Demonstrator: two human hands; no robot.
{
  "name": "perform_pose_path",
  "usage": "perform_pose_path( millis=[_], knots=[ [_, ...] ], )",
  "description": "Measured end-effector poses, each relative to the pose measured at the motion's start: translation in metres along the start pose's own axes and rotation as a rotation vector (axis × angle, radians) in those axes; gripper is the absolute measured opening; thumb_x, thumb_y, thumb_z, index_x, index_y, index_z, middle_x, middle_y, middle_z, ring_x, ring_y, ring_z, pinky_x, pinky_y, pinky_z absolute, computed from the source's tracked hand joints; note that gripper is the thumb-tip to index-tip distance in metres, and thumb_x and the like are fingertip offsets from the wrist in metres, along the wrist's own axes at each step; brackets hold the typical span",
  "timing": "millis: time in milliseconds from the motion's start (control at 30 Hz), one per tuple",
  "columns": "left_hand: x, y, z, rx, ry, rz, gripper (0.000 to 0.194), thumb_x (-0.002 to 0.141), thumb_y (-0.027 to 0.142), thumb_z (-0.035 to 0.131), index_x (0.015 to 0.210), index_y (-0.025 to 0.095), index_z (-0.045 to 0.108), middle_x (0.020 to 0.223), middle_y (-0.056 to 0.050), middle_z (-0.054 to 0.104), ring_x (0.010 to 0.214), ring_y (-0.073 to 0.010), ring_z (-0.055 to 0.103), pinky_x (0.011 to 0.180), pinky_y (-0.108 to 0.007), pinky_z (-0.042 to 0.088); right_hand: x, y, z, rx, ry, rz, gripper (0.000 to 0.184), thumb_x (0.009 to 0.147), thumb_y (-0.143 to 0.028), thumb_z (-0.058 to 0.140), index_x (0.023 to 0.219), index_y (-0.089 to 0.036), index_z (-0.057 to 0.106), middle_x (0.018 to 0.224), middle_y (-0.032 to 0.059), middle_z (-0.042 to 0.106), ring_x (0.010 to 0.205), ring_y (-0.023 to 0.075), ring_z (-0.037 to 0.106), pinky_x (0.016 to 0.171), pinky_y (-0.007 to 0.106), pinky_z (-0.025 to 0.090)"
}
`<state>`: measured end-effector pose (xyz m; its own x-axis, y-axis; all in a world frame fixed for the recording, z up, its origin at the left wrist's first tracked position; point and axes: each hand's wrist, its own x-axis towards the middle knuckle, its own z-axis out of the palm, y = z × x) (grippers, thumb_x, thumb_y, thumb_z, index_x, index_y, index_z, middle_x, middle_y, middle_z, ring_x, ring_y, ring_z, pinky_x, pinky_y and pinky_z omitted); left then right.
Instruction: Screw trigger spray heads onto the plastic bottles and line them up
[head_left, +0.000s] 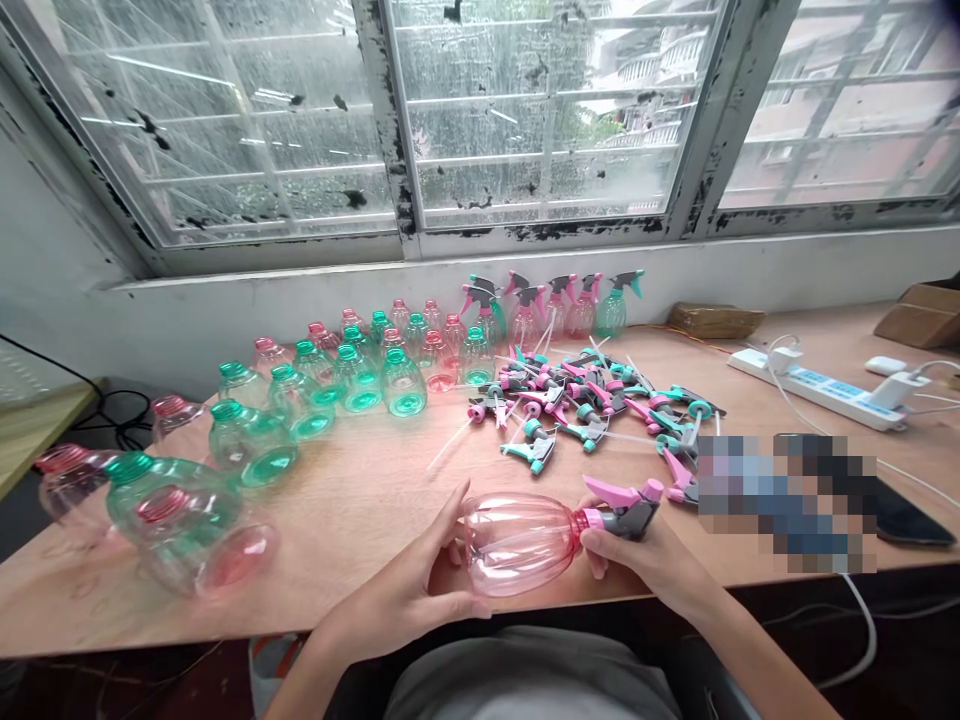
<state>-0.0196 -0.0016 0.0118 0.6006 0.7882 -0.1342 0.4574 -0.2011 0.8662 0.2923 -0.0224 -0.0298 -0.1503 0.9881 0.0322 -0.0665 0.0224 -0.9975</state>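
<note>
A clear pink spray bottle (517, 545) lies sideways above the table's front edge, its base to the left. My left hand (431, 570) cups that base, thumb and fingers around it. At the neck, my right hand (637, 555) pinches the pink collar of the grey-and-pink trigger sprayer (630, 508), which sits on the bottle's mouth. A thin tube shows faintly through the bottle wall. Just beyond my hands lies a heap of loose trigger sprayers (570, 395) in pink, teal and grey, their tubes sticking out.
Several open green bottles (255, 440) and pink bottles (240, 555) stand at the left and back. Bottles with sprayers (581, 305) line the wall. To the right are a power strip (821, 388), a dark phone-like slab (911, 515), a blurred patch and a cardboard box (919, 312).
</note>
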Motion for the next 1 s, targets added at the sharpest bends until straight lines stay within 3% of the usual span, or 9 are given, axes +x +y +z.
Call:
perform_pose_path(
  millis=[100,233,433,567,700,833,1000],
  knots=[
    [-0.001,0.003,-0.001,0.024,0.004,-0.054,0.105,0.086,0.032,0.078,0.165,0.025,0.01,0.167,-0.009,0.033,0.155,-0.0344,0.022,0.128,-0.047,0.019,0.0,-0.002,0.002,0.015,0.016,0.013,0.041,0.081,-0.05,0.082,0.1,-0.018,0.065,0.059,-0.003,0.065,0.057,0.0169,0.057,0.06,0.032,0.047],
    [-0.001,0.001,-0.001,0.028,0.01,-0.015,0.099,0.088,0.034,0.076,0.164,0.028,0.013,0.17,-0.008,0.026,0.154,-0.0337,0.026,0.128,-0.047,0.02,-0.001,-0.003,0.003,0.013,0.032,0.012,0.043,0.08,-0.05,0.082,0.103,-0.018,0.065,0.059,-0.0027,0.066,0.056,0.0176,0.057,0.06,0.033,0.049],
    [-0.001,-0.005,0.001,-0.002,0.013,0.069,0.093,0.095,0.027,0.067,0.164,0.035,0.006,0.15,-0.006,0.05,0.142,-0.0292,0.044,0.121,-0.044,0.034,0.0,-0.001,0.002,0.004,0.018,-0.016,0.038,0.084,-0.049,0.079,0.1,-0.017,0.066,0.057,-0.0025,0.066,0.056,0.0171,0.058,0.06,0.031,0.047],
    [0.0,-0.006,0.001,-0.015,0.003,0.093,0.09,0.097,0.026,0.063,0.164,0.034,0.004,0.14,-0.006,0.056,0.138,-0.0273,0.047,0.119,-0.044,0.036,0.0,0.0,0.002,-0.003,0.019,-0.01,0.039,0.083,-0.053,0.078,0.093,-0.017,0.066,0.057,-0.0017,0.066,0.056,0.0178,0.058,0.061,0.032,0.048],
    [0.0,-0.003,0.001,-0.01,0.006,0.045,0.095,0.095,0.026,0.066,0.164,0.031,0.001,0.157,-0.009,0.044,0.145,-0.0298,0.041,0.124,-0.047,0.029,0.0,-0.001,0.002,0.0,0.017,-0.003,0.04,0.082,-0.054,0.078,0.092,-0.018,0.066,0.058,-0.0017,0.066,0.057,0.0181,0.058,0.062,0.033,0.049],
    [0.0,0.002,0.0,-0.01,0.005,-0.019,0.106,0.084,0.028,0.08,0.164,0.028,0.012,0.17,-0.008,0.024,0.154,-0.0344,0.025,0.129,-0.048,0.018,0.001,-0.001,0.001,-0.019,-0.004,-0.015,0.037,0.085,-0.052,0.077,0.091,-0.018,0.066,0.059,-0.0013,0.066,0.059,0.0182,0.059,0.064,0.033,0.048],
    [-0.001,0.005,-0.001,-0.021,0.001,-0.021,0.104,0.083,0.031,0.081,0.164,0.029,0.016,0.165,-0.007,0.038,0.153,-0.0359,0.027,0.127,-0.05,0.022,0.001,-0.002,0.001,-0.018,-0.004,-0.007,0.038,0.084,-0.052,0.078,0.098,-0.018,0.065,0.059,-0.0022,0.066,0.059,0.0182,0.058,0.063,0.032,0.049]
  ],
)
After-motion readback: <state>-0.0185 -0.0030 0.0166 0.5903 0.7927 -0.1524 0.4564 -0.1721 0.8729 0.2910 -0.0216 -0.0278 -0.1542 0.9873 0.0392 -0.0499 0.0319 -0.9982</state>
